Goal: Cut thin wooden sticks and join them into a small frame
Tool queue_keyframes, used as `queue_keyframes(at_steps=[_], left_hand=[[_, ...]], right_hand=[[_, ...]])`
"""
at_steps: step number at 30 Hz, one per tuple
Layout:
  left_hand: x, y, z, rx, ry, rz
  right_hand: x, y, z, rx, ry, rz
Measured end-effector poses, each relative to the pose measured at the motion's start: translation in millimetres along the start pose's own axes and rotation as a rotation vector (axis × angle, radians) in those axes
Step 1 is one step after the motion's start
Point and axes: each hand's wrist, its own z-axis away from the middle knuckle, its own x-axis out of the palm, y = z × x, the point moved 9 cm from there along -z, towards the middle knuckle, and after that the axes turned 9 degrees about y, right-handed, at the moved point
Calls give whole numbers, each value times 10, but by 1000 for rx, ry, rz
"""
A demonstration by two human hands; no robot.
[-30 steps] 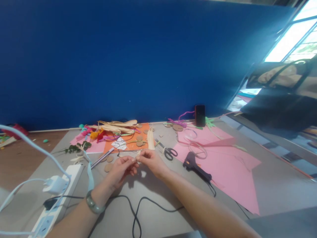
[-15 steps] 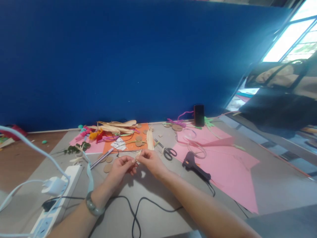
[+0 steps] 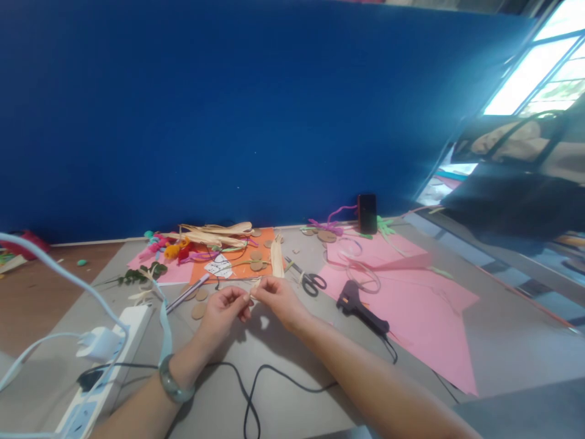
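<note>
My left hand [image 3: 223, 310] and my right hand [image 3: 280, 299] meet fingertip to fingertip above the grey mat [image 3: 274, 390], both pinched on a small pale strip piece [image 3: 254, 286] held between them. A green bangle [image 3: 175, 382] circles my left wrist. Just beyond the hands lie a pale straw strip [image 3: 276, 259], brown cardboard discs [image 3: 200, 310] and an orange sheet [image 3: 237, 265] with a pile of straw and coloured pipe cleaners [image 3: 201, 241].
Scissors [image 3: 311, 281] and a black glue gun [image 3: 361, 308] lie right of the hands on pink paper [image 3: 411, 305]. A white power strip [image 3: 105, 372] with cables sits at left. A black cord [image 3: 256, 390] loops under my arms. A dark phone [image 3: 367, 213] stands against the blue wall.
Both hands stay pinched together on the small piece; the fingers have shifted only slightly.
</note>
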Motion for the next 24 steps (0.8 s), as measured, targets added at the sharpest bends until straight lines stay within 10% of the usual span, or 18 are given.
queue_keyframes(at_steps=[24], left_hand=[[18,-13,5,-52,-8,88]], right_hand=[[-43,8,-4,18,55,19]])
